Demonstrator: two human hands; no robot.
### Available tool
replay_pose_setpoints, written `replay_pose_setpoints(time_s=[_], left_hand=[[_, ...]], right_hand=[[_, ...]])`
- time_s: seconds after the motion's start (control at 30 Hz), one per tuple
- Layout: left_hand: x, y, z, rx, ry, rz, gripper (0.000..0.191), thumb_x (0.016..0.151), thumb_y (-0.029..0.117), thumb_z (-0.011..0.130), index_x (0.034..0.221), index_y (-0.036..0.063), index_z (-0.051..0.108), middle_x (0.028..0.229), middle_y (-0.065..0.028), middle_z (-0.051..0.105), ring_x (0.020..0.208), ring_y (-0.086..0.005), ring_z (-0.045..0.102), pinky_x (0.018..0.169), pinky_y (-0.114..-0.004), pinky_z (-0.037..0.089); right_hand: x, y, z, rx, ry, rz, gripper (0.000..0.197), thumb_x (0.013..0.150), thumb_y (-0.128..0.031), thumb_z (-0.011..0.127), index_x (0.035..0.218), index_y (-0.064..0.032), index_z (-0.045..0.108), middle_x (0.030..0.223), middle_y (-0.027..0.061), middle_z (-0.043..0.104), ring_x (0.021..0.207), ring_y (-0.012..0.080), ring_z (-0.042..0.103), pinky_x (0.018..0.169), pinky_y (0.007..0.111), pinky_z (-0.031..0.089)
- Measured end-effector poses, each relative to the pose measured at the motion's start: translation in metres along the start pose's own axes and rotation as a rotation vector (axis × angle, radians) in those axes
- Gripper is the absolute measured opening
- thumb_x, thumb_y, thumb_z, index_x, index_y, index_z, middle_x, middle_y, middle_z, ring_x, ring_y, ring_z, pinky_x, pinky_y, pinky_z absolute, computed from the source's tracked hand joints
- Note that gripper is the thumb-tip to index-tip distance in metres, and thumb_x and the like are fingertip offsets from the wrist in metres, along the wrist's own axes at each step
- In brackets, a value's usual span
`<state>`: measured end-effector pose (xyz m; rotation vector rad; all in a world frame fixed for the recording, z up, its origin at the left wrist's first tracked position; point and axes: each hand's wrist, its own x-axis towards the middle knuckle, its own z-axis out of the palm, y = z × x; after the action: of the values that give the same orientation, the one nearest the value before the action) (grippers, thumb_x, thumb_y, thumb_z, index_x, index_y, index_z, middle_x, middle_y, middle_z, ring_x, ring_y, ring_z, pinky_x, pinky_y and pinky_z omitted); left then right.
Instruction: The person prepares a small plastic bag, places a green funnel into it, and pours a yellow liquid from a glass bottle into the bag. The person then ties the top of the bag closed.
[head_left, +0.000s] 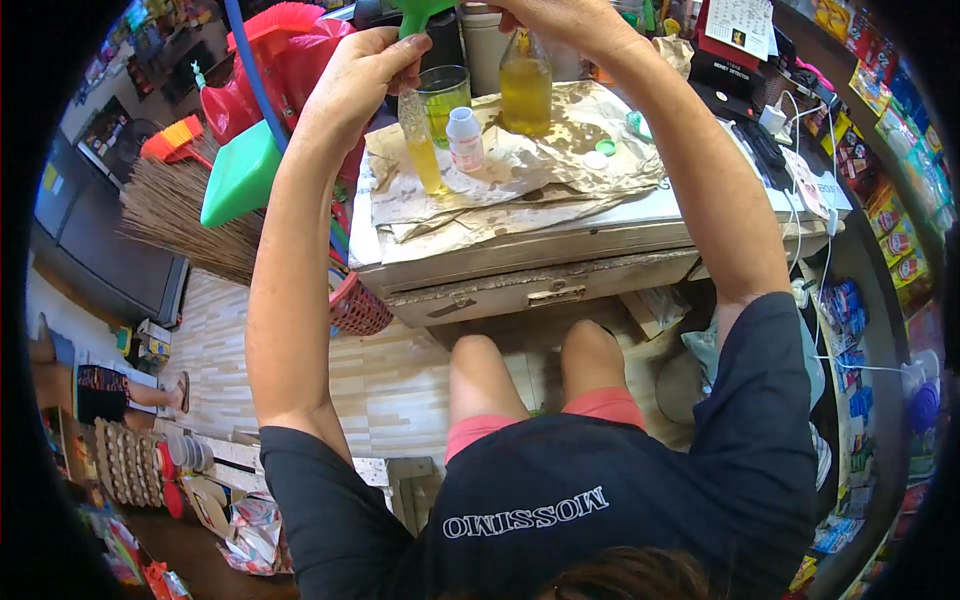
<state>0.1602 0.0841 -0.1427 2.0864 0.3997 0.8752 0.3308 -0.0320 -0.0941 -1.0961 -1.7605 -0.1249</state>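
Observation:
At the top edge, my left hand (386, 60) pinches the green plastic funnel (421, 13), which is partly cut off. Below that hand hangs a slim clear plastic sleeve (424, 154) with yellow liquid in its lower part, its bottom at the brown paper (517, 184). My right hand (536, 13) is bent near the funnel; its grip is cut off by the frame. Under it stands a clear glass bottle (526, 94) of yellow liquid. Beside the sleeve are a glass tumbler (444, 97) with yellow-green liquid and a small white plastic bottle (465, 142).
The stained paper covers part of a worn wooden desk (540, 262). Two small caps (600, 154) lie on it. Chargers and white cables (791, 120) are at right. Brooms (195, 195), a green dustpan (244, 176) and a red basket (360, 307) stand left. Another person's leg (157, 394) shows far left.

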Motion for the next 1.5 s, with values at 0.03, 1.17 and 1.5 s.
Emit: replay_pose_setpoints(time_s=[0.03,1.17,1.5], left_hand=[[0.001,-0.001,-0.001,0.024,-0.010,-0.014,0.028,0.089,0.027,0.056,0.099,0.0003,0.061,0.071,0.0019,0.052,0.066,-0.0061,0.048,0.062,-0.020,0.039],[-0.006,-0.001,-0.009,-0.082,0.231,0.121,0.041,0.073,-0.003,0.065,0.112,-0.0062,0.052,0.086,-0.0107,0.066,0.081,-0.0134,0.063,0.078,-0.024,0.048],[-0.006,0.000,0.001,-0.038,0.103,0.068,0.032,0.080,0.007,0.063,0.110,-0.0026,0.058,0.091,-0.0071,0.066,0.089,-0.0122,0.061,0.083,-0.026,0.045]], right_hand=[[-0.001,-0.002,0.000,0.002,0.010,0.056,0.029,0.081,-0.019,0.064,0.099,0.0036,0.059,0.080,0.0090,0.061,0.072,0.0141,0.056,0.065,0.029,0.045],[-0.001,0.044,0.035,0.028,-0.224,0.176,0.051,0.073,-0.023,0.072,0.116,-0.0019,0.053,0.078,0.0071,0.059,0.072,0.0155,0.058,0.065,0.027,0.047],[0.028,0.005,0.039,-0.097,-0.205,0.101,0.021,0.074,-0.016,0.068,0.076,0.0038,0.064,0.062,0.0129,0.060,0.058,0.0174,0.056,0.055,0.034,0.044]])
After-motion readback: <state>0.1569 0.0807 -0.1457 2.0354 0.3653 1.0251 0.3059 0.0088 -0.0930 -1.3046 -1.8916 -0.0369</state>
